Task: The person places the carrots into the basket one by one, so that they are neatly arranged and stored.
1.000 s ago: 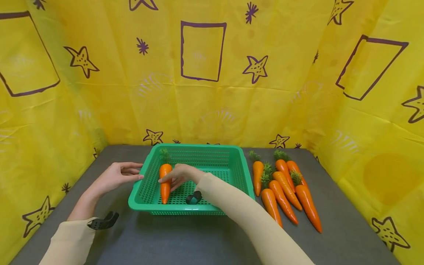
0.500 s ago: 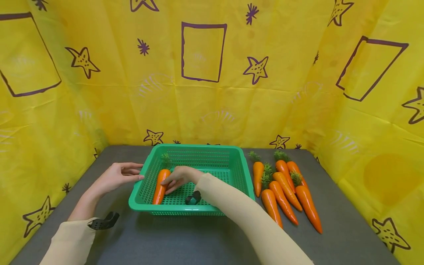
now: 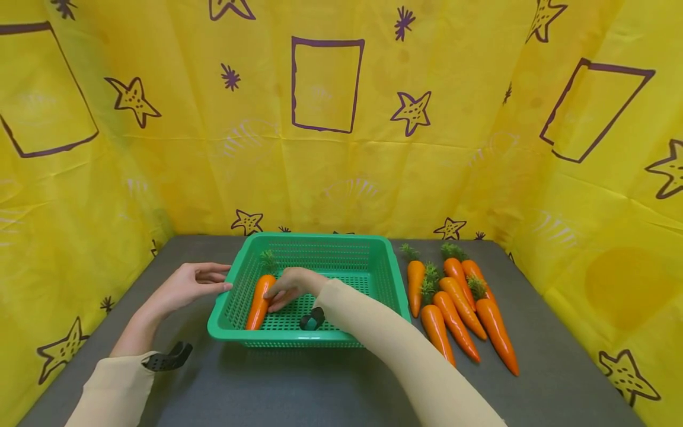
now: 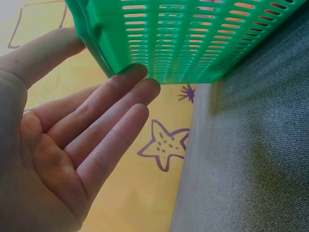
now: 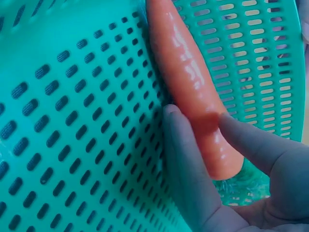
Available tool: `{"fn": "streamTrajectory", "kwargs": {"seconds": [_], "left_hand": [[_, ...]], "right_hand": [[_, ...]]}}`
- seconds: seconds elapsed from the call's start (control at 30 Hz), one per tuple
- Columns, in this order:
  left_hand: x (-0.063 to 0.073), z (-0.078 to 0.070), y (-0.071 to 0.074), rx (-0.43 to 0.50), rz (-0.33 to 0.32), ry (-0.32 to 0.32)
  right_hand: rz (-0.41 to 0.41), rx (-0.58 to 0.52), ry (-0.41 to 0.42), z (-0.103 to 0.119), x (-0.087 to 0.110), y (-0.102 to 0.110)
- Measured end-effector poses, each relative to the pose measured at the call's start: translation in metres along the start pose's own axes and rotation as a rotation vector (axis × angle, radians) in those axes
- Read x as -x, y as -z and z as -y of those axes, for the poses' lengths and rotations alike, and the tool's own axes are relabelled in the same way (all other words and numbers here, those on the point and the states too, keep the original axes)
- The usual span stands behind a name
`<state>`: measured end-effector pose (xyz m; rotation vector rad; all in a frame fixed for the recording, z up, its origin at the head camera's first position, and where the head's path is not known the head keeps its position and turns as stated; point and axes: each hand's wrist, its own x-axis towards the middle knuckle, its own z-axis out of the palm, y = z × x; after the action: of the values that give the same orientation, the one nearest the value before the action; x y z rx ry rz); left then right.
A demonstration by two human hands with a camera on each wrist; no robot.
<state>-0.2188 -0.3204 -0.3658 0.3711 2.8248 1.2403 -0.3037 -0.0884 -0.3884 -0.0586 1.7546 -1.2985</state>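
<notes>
Inside the green plastic basket point(image 3: 341, 335) lies an orange carrot point(image 3: 259, 305) with a feathery green top, slanting along the left wall. My right hand point(image 3: 290, 287) reaches into the basket and lightly holds this carrot near its thick end. In the right wrist view the thumb point(image 5: 251, 140) is on one side of it and the fingers point(image 5: 186, 164) on the other. At the basket's left rim, my left hand point(image 3: 189, 286) touches the outside with its fingertips. Its fingers point(image 4: 106, 140) are extended and hold nothing.
Several more carrots point(image 3: 456, 311) lie in a group on the grey table point(image 3: 299, 391), right of the basket. Yellow patterned cloth point(image 3: 331, 190) rises behind the table and at both sides. Dark straps circle both wrists.
The carrot's tip has swung left and the carrot has settled lower against the basket's left side. My right hand has shifted slightly right over the last half second. The left hand stays in place.
</notes>
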Motion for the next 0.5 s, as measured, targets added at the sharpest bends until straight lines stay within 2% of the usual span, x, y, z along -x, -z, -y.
{"fn": "streamTrajectory", "kwargs": {"seconds": [0.1, 0.23, 0.5], "left_hand": [[0.0, 0.0, 0.0, -0.004, -0.003, 0.0], [-0.001, 0.0, -0.001, -0.008, -0.006, -0.003], [-0.001, 0.003, -0.001, -0.03, -0.014, -0.011]], "right_hand": [[-0.006, 0.044, 0.01, 0.0, 0.003, 0.002], [-0.008, 0.05, 0.024, 0.0, 0.005, 0.006], [-0.014, -0.04, 0.043, 0.002, 0.02, 0.022]]}}
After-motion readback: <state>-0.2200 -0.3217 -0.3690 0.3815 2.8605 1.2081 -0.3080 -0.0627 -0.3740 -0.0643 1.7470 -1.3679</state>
